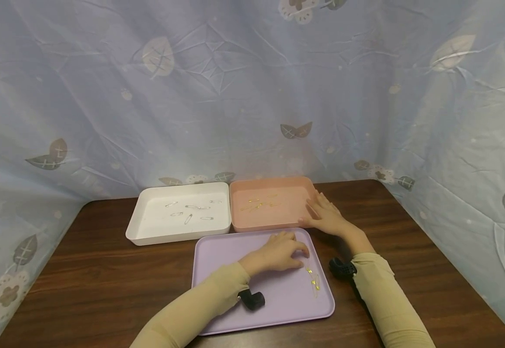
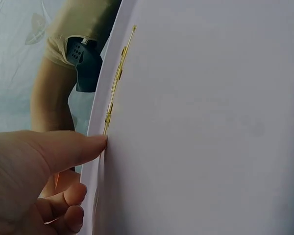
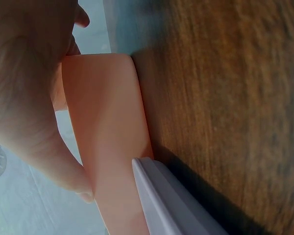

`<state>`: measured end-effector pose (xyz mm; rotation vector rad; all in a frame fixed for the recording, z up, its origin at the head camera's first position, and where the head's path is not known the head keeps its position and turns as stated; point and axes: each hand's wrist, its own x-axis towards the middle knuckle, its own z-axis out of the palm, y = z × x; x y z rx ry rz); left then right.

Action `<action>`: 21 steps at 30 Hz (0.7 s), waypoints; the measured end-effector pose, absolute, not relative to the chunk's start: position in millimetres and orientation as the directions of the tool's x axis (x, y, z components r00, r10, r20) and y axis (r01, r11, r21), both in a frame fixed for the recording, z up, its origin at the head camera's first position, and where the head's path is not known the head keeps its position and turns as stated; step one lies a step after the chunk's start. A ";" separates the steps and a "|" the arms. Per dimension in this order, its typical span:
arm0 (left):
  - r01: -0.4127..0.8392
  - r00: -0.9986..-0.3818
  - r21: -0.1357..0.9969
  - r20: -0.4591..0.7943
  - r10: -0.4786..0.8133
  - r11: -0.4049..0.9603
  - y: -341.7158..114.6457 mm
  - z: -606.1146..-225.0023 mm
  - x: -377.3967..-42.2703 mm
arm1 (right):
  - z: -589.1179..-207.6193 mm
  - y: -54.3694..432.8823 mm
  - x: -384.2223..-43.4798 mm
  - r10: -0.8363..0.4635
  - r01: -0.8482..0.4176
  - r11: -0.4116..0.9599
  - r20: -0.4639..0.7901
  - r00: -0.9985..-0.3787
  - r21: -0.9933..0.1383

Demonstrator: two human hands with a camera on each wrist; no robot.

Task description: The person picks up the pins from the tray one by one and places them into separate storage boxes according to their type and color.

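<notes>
In the head view my left hand [image 1: 278,252] is over the lilac tray [image 1: 224,246], thumb and forefinger apart. Several gold safety pins [image 1: 313,280] lie near that tray's right edge. The left wrist view has the thumb tip [image 2: 99,145] by the end of a line of gold pins [image 2: 116,81]; whether it touches them I cannot tell. My right hand [image 1: 328,220] rests at the right front corner of the pink tray [image 1: 291,191], fingers spread over its rim. From the right wrist, the thumb [image 3: 71,169] lies along the pink tray's wall [image 3: 105,112].
Several gold safety pins [image 1: 259,206] lie inside the pink tray. Left of it stands a white tray [image 1: 148,220] with several silver safety pins [image 1: 188,219]. A patterned curtain [image 1: 252,96] hangs behind and beside the brown wooden table [image 1: 91,270].
</notes>
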<state>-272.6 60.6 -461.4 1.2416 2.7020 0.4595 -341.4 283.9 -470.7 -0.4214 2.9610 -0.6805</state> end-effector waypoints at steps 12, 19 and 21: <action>0.708 -0.645 0.366 -0.012 0.764 0.604 60.9 -462.1 -274.5 | -470.6 283.6 -341.7 -0.279 -0.248 0.862 -0.006 -0.960 -0.442; 0.705 -0.642 0.360 -0.044 0.766 0.611 60.9 -461.1 -273.5 | -471.1 283.7 -341.9 -0.282 -0.254 0.864 -0.001 -0.959 -0.434; 0.706 -0.640 0.358 -0.048 0.767 0.611 61.0 -461.2 -273.6 | -470.6 283.5 -341.5 -0.280 -0.252 0.864 0.000 -0.960 -0.437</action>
